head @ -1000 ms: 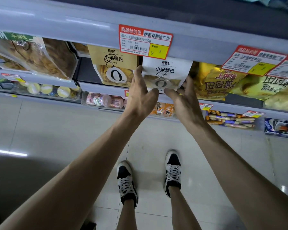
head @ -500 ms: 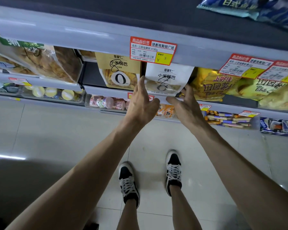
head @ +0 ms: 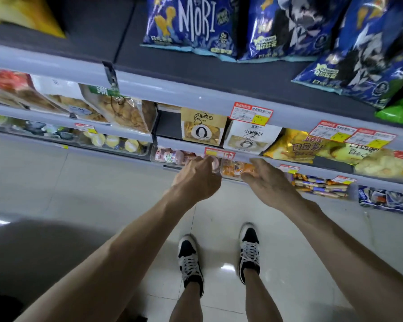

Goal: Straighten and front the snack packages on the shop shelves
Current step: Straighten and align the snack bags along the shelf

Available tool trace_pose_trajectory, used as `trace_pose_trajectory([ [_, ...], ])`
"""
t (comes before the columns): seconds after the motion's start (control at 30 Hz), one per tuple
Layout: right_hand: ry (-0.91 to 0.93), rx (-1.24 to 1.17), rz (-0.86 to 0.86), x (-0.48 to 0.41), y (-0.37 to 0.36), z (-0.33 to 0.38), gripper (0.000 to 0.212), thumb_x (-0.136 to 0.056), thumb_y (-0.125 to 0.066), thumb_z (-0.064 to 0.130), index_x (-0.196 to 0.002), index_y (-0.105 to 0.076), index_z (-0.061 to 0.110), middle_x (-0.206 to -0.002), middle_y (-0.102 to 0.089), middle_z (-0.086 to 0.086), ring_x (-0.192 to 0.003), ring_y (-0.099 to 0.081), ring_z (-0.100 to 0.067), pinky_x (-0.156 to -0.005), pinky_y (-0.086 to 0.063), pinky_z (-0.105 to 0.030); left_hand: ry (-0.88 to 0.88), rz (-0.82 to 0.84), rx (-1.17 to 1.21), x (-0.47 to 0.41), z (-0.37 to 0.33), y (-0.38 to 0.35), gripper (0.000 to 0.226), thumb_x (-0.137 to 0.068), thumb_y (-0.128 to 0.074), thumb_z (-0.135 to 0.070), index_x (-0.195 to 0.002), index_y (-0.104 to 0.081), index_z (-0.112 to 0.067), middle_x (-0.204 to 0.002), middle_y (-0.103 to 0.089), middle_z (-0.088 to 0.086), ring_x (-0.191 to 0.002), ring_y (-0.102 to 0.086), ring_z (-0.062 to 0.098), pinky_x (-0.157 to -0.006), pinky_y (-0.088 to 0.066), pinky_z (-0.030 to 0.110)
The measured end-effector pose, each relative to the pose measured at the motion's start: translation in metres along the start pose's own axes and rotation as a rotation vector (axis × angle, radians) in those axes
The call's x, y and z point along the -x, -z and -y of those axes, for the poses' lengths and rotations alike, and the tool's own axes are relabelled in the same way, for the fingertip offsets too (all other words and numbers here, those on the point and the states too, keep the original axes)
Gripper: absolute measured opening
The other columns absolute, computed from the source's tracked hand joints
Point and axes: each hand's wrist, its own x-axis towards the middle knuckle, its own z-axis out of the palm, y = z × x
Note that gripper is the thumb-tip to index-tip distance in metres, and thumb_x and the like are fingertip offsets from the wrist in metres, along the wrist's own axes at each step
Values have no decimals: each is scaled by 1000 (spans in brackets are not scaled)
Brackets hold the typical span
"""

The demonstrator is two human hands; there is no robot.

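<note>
A white rice-crust package [head: 249, 135] stands upright on the middle shelf beside a tan one [head: 203, 126]. Both face forward under a red price tag [head: 250, 113]. My left hand [head: 196, 180] hangs below them with its fingers curled, in front of the pink packets [head: 172, 156] in the lower bin. My right hand [head: 269, 182] is loosely spread just over the orange packets [head: 233, 168]. Neither hand touches the white package. The fingertips are blurred, and no grip on any packet shows.
Blue MORI bags [head: 191, 24] lean on the top shelf and a green bag [head: 398, 112] sits at far right. Yellow potato-chip bags [head: 293, 145] lie right of the white package, with clear bags of crisps [head: 126, 112] to the left. Sausage sticks [head: 319, 187] fill a lower bin. My shoes stand on tiled floor.
Both hands let go of the white package and dropped to the lower shelf's front. The view tilted up, and the top shelf's blue bags came into sight.
</note>
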Motion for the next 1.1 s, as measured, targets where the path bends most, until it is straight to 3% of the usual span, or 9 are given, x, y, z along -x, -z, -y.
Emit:
trace_pose_trajectory([
  [0.07, 59, 69, 46, 16, -7, 23, 52, -103, -59, 37, -150, -45, 19, -148, -55, -6, -133, -53, -30, -94, -40, -33, 6, -32, -4, 22, 9, 16, 42, -100, -61, -21, -141, -53, -17, -131, -57, 6, -106, -60, 26, -90, -61, 46],
  [0.17, 160, 147, 86, 39, -15, 63, 53, -101, -57, 44, -149, -46, 24, -152, -53, -3, -138, -50, -28, -109, -43, -40, 62, -65, -22, 55, 20, 45, 48, -99, -60, -27, -144, -46, -20, -135, -59, 8, -105, -66, 28, -85, -62, 46],
  [0.27, 204, 219, 96, 60, -21, 111, 48, -101, -56, 47, -144, -51, 25, -144, -58, -3, -129, -54, -28, -104, -46, -40, 164, -112, -40, 90, 31, 77, 52, -99, -57, -32, -148, -49, -21, -140, -63, 10, -119, -63, 34, -91, -57, 44],
  [0.43, 303, 311, 102, 87, -26, 179, 42, -99, -52, 52, -134, -54, 30, -127, -65, 0, -108, -61, -26, -92, -52, -42, 267, -180, -3, 142, 50, 120, 44, -100, -55, -36, -142, -55, -22, -136, -65, 8, -120, -63, 33, -92, -56, 43],
  [0.57, 354, 411, 123, 107, -15, 208, 45, -101, -50, 49, -140, -51, 27, -137, -61, -3, -119, -58, -29, -98, -50, -43, 331, -182, -29, 174, 54, 146, 51, -103, -52, -36, -152, -49, -25, -138, -62, 6, -123, -62, 32, -90, -52, 39],
  [0.77, 503, 494, 128, 159, 35, 246, 44, -102, -48, 49, -140, -50, 26, -138, -58, -2, -128, -53, -29, -101, -46, -41, 340, -274, -59, 224, 5, 199, 46, -101, -53, -40, -145, -53, -28, -139, -63, 3, -123, -62, 31, -91, -55, 42],
  [1.0, 639, 494, -55, 207, 105, 278, 37, -100, -46, 49, -128, -57, 27, -128, -66, 2, -124, -55, -26, -98, -46, -42, 263, -420, -76, 264, -69, 254, 51, -100, -51, -41, -150, -50, -35, -142, -64, 1, -128, -60, 33, -98, -54, 43],
  [1.1, 663, 480, -107, 223, 131, 285, 39, -103, -47, 47, -135, -56, 26, -135, -63, 3, -129, -52, -24, -98, -46, -40, 229, -493, -64, 278, -91, 270, 47, -99, -50, -47, -145, -52, -37, -136, -67, -1, -123, -63, 32, -94, -55, 43],
])
